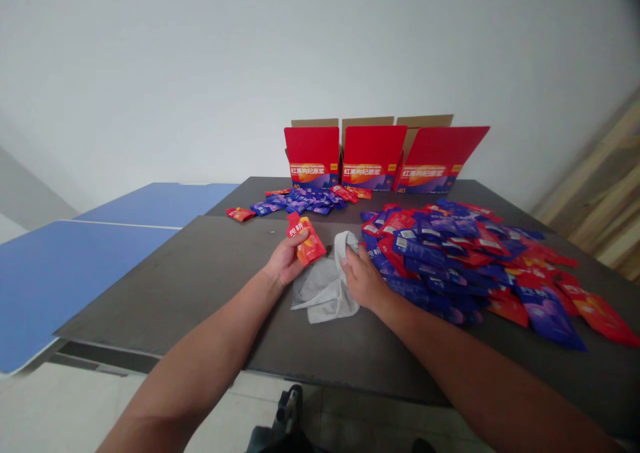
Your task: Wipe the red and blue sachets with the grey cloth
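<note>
Bare forearms (203,363) led to a left hand (284,261) clamped on a red sachet (311,245) above the table (175,286) and a right hand (367,283) gripping a grey cloth (327,300). Slack pinching could have dropped the sachet; forearm contact could have scattered the sachet pile (433,246). Cloth hid some right fingertips; raised flaps (313,145) hid the box interiors.

A person's left hand (286,261) and right hand (364,280) are showing bare, their wrists (273,277) plain and slim. The left forearm (207,346) and right forearm (450,366) are likewise appearing uncovered down to the lower edge of the head view, both broadening smoothly away from the hands. Low in the centre, a dark shape (280,436) is appearing, too blurred to be revealing whether it is part of the wearer's clothing.
</note>
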A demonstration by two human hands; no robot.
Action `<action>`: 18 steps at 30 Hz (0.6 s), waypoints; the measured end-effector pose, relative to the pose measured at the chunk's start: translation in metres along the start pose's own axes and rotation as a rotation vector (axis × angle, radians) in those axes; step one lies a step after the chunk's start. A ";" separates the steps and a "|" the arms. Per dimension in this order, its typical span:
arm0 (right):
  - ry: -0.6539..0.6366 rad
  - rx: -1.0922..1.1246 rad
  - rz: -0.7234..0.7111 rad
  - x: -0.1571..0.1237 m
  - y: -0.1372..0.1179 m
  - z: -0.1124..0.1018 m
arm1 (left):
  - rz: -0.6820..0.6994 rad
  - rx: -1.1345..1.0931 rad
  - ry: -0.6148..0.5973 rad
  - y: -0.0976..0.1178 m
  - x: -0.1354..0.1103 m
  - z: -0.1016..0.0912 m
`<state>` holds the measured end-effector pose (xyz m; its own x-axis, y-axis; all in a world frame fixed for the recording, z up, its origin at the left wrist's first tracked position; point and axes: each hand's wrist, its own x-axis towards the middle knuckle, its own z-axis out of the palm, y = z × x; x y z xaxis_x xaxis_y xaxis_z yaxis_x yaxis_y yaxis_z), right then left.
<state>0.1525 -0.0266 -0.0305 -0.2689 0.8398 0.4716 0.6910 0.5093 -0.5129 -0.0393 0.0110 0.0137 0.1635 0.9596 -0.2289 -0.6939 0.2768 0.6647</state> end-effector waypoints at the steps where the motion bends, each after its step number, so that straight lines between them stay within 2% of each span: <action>1: -0.026 0.002 -0.038 0.000 -0.002 -0.002 | 0.029 -0.002 -0.003 -0.001 0.000 0.000; 3: -0.096 0.009 -0.123 -0.001 -0.005 -0.007 | 0.053 -0.010 -0.024 -0.003 -0.001 0.001; 5: -0.170 0.019 -0.196 -0.002 -0.007 -0.011 | -0.002 0.009 -0.053 -0.006 -0.003 0.003; 7: -0.226 0.019 -0.233 -0.003 -0.008 -0.013 | -0.030 0.047 -0.087 -0.009 -0.005 0.004; 9: -0.261 0.009 -0.244 -0.004 -0.009 -0.014 | 0.012 0.093 -0.140 -0.012 -0.007 0.005; 12: -0.268 -0.003 -0.251 -0.004 -0.009 -0.013 | 0.057 0.152 -0.212 -0.015 -0.009 0.007; 18: -0.216 0.036 -0.218 -0.002 -0.007 -0.010 | 0.008 0.251 -0.292 -0.018 -0.012 0.008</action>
<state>0.1547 -0.0340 -0.0208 -0.5471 0.7286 0.4121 0.5783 0.6850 -0.4432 -0.0231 -0.0055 0.0098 0.3765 0.9258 -0.0349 -0.5085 0.2380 0.8275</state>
